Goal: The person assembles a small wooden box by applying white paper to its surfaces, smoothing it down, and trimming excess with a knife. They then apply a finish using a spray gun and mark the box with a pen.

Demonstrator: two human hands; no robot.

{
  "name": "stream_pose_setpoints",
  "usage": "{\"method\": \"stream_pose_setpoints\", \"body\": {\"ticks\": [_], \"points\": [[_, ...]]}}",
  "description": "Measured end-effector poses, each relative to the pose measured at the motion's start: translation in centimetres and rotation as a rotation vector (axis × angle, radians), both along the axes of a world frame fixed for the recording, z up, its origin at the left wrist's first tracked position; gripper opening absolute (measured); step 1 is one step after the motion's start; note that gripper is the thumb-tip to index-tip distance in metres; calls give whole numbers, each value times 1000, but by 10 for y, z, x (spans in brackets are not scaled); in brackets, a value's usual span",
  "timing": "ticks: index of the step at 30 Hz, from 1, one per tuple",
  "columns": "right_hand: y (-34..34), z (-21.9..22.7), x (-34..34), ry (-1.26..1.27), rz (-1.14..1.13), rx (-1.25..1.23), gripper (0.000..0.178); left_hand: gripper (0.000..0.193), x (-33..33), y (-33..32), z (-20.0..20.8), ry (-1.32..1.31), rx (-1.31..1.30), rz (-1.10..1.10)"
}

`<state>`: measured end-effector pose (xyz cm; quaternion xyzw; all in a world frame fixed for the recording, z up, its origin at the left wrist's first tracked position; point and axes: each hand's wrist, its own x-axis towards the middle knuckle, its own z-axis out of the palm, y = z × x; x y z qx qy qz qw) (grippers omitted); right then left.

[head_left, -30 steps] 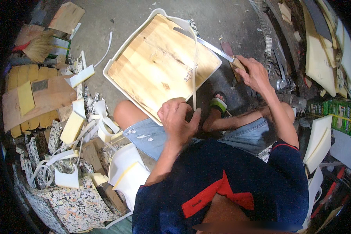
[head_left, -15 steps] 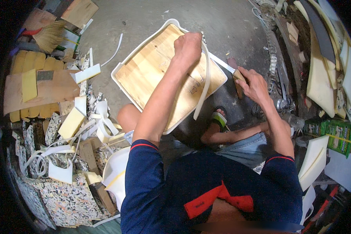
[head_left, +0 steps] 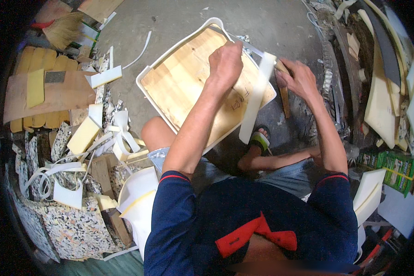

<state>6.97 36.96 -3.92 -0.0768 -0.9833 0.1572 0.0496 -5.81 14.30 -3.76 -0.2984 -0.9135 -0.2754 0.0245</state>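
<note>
A wooden seat board (head_left: 184, 73) with a white foam edging (head_left: 170, 42) lies tilted before me, over my knees. My left hand (head_left: 226, 64) is a closed fist at the board's upper right edge; what its fingers pinch is hidden. My right hand (head_left: 301, 78) grips the wooden handle of a long knife, just beyond the right edge. The knife's blade (head_left: 251, 47) points left toward my left fist, along that edge. A pale foam strip (head_left: 256, 103), smeared by motion, hangs from near the blade down across the board's right corner.
On the left lie foam offcuts (head_left: 85, 135), curled strips (head_left: 46, 177), a speckled foam block (head_left: 76, 230) and a straw broom (head_left: 62, 34). A brown wooden piece (head_left: 285, 102) is on the floor beneath my right hand. Foam sheets (head_left: 381, 101) and green packages (head_left: 393, 168) stand at right.
The foam strip has swung right and downward, now showing its broad side. The knife and right hand have moved slightly up; the board and left hand have shifted a little right.
</note>
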Motion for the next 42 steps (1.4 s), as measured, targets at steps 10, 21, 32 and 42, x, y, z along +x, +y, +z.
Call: {"method": "stream_pose_setpoints", "body": {"ticks": [10, 21, 32, 42], "points": [[4, 7, -12, 12, -4, 28, 49, 16, 5, -26, 9, 43, 125, 56], [61, -24, 41, 199, -338, -213, 46, 35, -15, -111, 7, -244, 397, 243], [-43, -62, -86, 81, -88, -1301, 57, 56, 63, -231, -50, -688, 906, 671], [-44, -6, -86, -24, -200, -1237, 74, 60, 86, -216, -70, -917, 1160, 544]]}}
